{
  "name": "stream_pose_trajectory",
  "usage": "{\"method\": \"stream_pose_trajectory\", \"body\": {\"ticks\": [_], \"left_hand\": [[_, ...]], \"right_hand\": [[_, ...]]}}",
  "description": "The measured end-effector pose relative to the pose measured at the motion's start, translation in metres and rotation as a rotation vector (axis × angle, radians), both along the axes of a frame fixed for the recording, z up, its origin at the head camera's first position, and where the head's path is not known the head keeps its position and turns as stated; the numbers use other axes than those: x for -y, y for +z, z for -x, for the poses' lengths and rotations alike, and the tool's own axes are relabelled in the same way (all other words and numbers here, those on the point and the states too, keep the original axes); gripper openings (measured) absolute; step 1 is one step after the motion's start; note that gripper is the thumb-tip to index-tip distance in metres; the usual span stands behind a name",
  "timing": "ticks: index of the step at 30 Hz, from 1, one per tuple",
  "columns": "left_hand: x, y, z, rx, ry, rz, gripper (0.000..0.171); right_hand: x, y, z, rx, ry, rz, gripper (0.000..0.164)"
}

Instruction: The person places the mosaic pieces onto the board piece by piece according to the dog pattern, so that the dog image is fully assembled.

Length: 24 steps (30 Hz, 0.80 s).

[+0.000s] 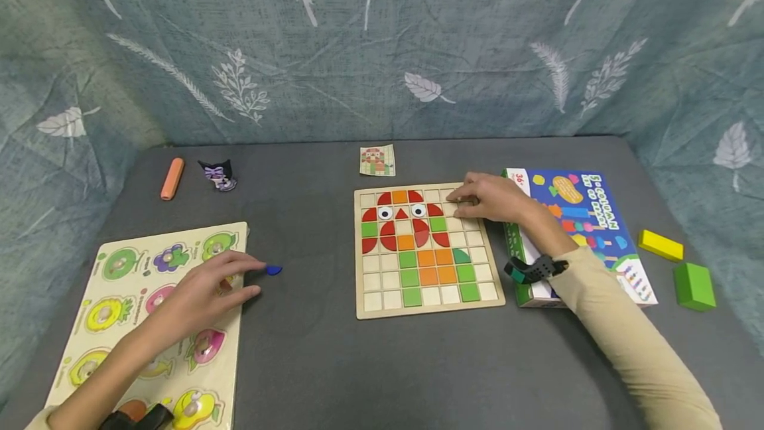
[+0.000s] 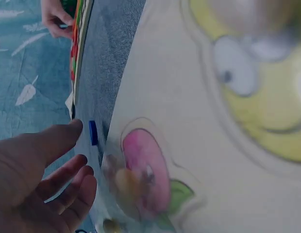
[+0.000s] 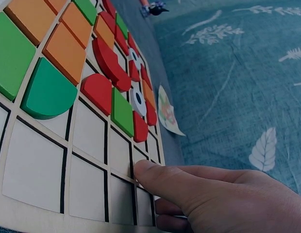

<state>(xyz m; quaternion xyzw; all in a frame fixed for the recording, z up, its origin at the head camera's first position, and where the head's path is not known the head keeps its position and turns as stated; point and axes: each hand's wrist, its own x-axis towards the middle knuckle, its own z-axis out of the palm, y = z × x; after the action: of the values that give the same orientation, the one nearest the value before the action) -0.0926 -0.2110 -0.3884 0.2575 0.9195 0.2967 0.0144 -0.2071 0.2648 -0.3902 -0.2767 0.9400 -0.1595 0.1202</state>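
My left hand (image 1: 205, 290) hovers over the right part of a fruit peg puzzle (image 1: 128, 297), thumb and fingers apart. Just beyond its fingertips a small blue rounded piece (image 1: 274, 270) lies on the dark table; the left wrist view shows this blue piece (image 2: 93, 133) standing clear of the thumb. In the middle is a wooden grid board (image 1: 373, 282) with red, orange and green pieces and two eye pieces forming a figure. My right hand (image 1: 492, 198) rests at its upper right edge, with the thumb (image 3: 150, 170) over bare cells and some fingers hidden behind it.
A small pattern card (image 1: 377, 160) lies behind the board. Right of the board are a blue toy box (image 1: 581, 217), a yellow block (image 1: 660, 245) and a green block (image 1: 694, 286). An orange stick (image 1: 172, 178) and a small figurine (image 1: 219, 174) stand at the back left.
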Motion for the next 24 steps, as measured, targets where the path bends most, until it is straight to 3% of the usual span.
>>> {"method": "stream_pose_trajectory", "body": {"ticks": [9,17,24], "left_hand": [[-0.014,0.000,0.012,-0.072,-0.123,0.252,0.028],[-0.025,0.001,0.014,-0.141,-0.139,0.285,0.023],[-0.031,0.006,0.021,-0.081,-0.180,0.313,0.025]], "right_hand": [[0.003,-0.002,0.000,-0.002,0.000,-0.016,0.035],[0.001,0.000,0.000,-0.013,-0.005,-0.022,0.035],[0.000,0.000,0.001,-0.017,0.001,-0.017,0.035]]}}
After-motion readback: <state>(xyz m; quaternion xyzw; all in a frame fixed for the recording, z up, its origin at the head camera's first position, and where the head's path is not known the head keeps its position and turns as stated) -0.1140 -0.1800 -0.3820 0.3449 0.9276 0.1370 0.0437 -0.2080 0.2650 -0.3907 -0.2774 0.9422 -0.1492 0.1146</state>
